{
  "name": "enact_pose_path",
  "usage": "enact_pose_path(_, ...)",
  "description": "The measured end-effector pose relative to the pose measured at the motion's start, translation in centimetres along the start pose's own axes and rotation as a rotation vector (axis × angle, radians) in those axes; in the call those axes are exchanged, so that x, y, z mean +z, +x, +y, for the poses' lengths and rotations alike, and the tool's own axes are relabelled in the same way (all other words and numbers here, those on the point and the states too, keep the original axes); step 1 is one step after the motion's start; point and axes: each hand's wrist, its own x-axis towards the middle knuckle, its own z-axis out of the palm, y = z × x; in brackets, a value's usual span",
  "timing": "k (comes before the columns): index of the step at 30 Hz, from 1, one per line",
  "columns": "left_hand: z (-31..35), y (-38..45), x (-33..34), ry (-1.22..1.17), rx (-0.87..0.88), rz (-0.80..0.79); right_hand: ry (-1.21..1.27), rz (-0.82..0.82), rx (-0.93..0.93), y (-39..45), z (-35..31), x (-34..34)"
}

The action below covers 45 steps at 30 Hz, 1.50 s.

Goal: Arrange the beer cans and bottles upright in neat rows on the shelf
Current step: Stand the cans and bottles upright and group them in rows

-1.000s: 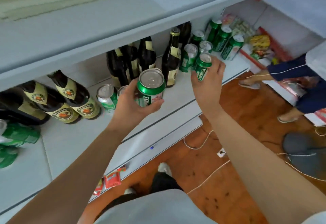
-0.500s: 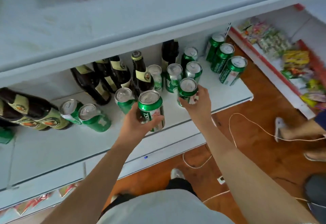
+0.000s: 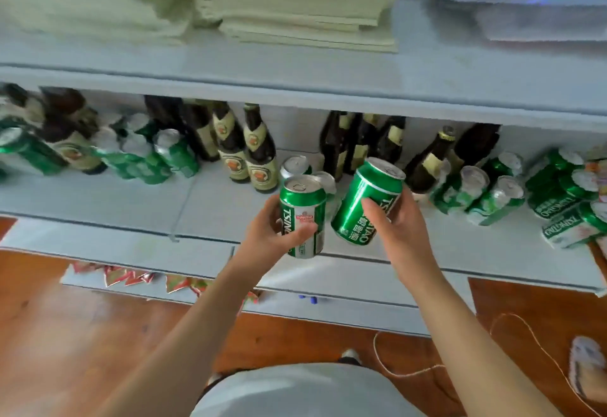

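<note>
Shelf (image 3: 210,206) beyond both hands, bottles (image 3: 259,154) upright behind. Left hand (image 3: 269,236) gripping upright can (image 3: 303,219); right hand (image 3: 399,223) now lifted, gripping tilted can (image 3: 369,203) (off its row since a moment ago). Neither placed yet.

Green cans (image 3: 303,216) glossy painted metal, bare silvery tops. Bottles (image 3: 259,150) dark glossy glass, matt cream paper labels. Shelf (image 3: 213,206) smooth matt pale grey, painted look. Floor (image 3: 82,334) polished reddish wood, slight sheen. Stack on upper shelf (image 3: 295,6) matt pale green, paper or card, cannot tell.
</note>
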Motion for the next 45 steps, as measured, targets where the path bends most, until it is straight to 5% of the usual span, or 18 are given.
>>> enact_pose_path(12, -0.4, -11.2, -35.9, -0.035, 0.044, 0.568, -0.145, -0.401, -0.193, 2.4, -1.7, 39.5)
enact_pose_path(19, -2.8, -10.0, -51.2, 0.030, -0.002, 0.796, -0.285, -0.394, -0.264, 5.3, 1.2, 55.6)
enact_pose_path(26, -4.1, -5.2, -64.2, 0.085, -0.087, 0.853, -0.608, -0.371, -0.276, 9.1, 8.8, 68.3)
enact_pose_path(32, -4.9, -1.9, -72.5, 0.145, -0.108, 0.893, -0.620, -0.238, -0.174, 9.2, 9.9, 74.1)
enact_pose_path(40, -4.1, -1.2, -80.3, 0.154, 0.022, 0.692, -0.611, 0.160, -0.396, 9.9, 0.4, 78.5)
enact_pose_path(45, -5.2, -0.3, -81.7, 0.199, 0.020, 0.574, -0.582, 0.161, -0.460, 16.9, -5.5, 85.9)
